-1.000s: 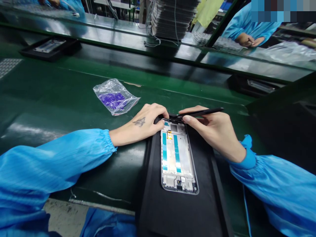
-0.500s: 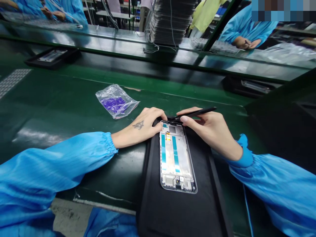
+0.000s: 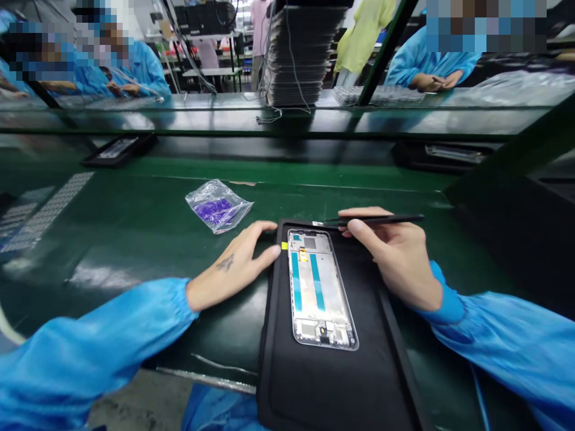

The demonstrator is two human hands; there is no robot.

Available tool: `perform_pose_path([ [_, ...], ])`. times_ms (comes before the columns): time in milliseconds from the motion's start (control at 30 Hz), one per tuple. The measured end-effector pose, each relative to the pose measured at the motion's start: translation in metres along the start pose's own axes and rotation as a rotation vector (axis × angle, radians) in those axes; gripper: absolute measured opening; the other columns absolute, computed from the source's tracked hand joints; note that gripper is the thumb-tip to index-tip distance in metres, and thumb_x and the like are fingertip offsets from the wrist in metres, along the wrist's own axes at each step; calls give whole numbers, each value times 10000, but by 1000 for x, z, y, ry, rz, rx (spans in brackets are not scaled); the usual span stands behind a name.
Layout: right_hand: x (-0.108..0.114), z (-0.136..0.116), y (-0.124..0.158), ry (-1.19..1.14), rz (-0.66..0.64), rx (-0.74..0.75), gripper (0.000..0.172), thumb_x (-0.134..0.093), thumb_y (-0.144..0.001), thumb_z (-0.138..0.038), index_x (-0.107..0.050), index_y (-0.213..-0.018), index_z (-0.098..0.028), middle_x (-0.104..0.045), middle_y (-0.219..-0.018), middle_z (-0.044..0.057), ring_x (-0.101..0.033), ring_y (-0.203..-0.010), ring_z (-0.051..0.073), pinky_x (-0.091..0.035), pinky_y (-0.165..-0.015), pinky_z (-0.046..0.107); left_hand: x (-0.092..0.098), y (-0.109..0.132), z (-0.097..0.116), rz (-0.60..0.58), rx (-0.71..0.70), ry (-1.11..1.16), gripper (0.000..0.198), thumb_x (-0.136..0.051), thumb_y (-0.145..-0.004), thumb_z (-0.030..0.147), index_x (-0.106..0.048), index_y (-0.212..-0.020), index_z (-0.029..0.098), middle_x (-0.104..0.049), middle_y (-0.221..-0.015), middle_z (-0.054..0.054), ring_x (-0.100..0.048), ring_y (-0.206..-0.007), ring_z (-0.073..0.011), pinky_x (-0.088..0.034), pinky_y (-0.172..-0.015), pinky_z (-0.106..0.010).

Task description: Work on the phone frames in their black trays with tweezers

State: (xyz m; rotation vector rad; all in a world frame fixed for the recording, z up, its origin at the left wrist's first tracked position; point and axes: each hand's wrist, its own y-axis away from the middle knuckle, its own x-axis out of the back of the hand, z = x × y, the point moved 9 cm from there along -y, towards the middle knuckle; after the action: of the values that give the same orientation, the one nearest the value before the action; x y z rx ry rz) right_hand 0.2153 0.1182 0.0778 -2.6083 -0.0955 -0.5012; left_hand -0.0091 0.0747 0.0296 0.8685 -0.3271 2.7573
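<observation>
Right grip: your right hand (image 3: 398,257) is closed on a slim black pointed tool (image 3: 381,220), pinched between thumb and fingers, its shaft lying almost level and its tip aimed left.

Left grip: your left hand (image 3: 238,254) lies open and holds nothing, its fingertips just beside the left rim of the black tray (image 3: 323,383).

Phone frame: a metal phone mid-frame (image 3: 321,287) lies flat on that tray, between your hands, with teal strips along its length. A yellow tab (image 3: 284,245) sticks out past its left edge.

Tool tip: it sits near the frame's top edge, over the tray; you cannot tell whether it touches anything.

Handling: keep the tip low and your pinch light — small finger moves should serve better than swinging the wrist.

Around: a clear plastic bag (image 3: 218,206) with purple contents lies on the green tabletop (image 3: 135,203), well apart from your hands.
</observation>
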Motion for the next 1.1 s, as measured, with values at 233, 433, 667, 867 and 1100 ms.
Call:
perform_pose_path([
  [233, -4, -6, 36, -61, -50, -4, 171, -657, -946, -391, -746, -1032, -273, -703, -1090, 1, -662, -1005, 203, -527, -937, 322, -23, 79, -5, -252, 246, -97, 679, -403, -1000, 595, -230, -1602, 334, -160, -1684, 42, -137, -1567, -208, -147, -1307, -399],
  [433, -6, 1, 33, -150, 4, -18, 256, -661, -929, -460, -743, -1041, -246, -708, -1099, 21, -665, -997, 232, -524, -911, 366, -31, 80, 12, -294, 290, -75, 726, -343, -1006, 623, -114, -1621, 312, -27, -1690, 76, -35, -1574, -168, -68, -1309, -364],
  [667, 2, -3, 25, -281, 100, -36, 311, -684, -891, -462, -735, -1020, -183, -723, -995, 55, -678, -860, 214, -550, -763, 327, -19, 64, 23, -180, 265, 52, 732, -450, -964, 626, -344, -1574, 235, -274, -1651, -27, -203, -1552, -237, -132, -1303, -422],
  [867, 2, 0, 17, -413, 140, -55, 420, -743, -831, -530, -730, -1019, -154, -721, -917, 75, -691, -880, 236, -576, -855, 380, -21, 56, 53, -189, 306, 537, 627, -619, -938, 396, -439, -1523, 262, -390, -1598, -13, -396, -1469, -253, -299, -1257, -384],
  [1100, 15, 5, 0, -519, 239, -47, 496, -792, -757, -569, -728, -983, -131, -718, -920, 88, -691, -889, 231, -570, -894, 388, 3, 26, 42, 49, 419, 657, 610, -663, -876, 201, -511, -1466, 166, -621, -1408, -68, -655, -1184, -205, -520, -1010, -247],
])
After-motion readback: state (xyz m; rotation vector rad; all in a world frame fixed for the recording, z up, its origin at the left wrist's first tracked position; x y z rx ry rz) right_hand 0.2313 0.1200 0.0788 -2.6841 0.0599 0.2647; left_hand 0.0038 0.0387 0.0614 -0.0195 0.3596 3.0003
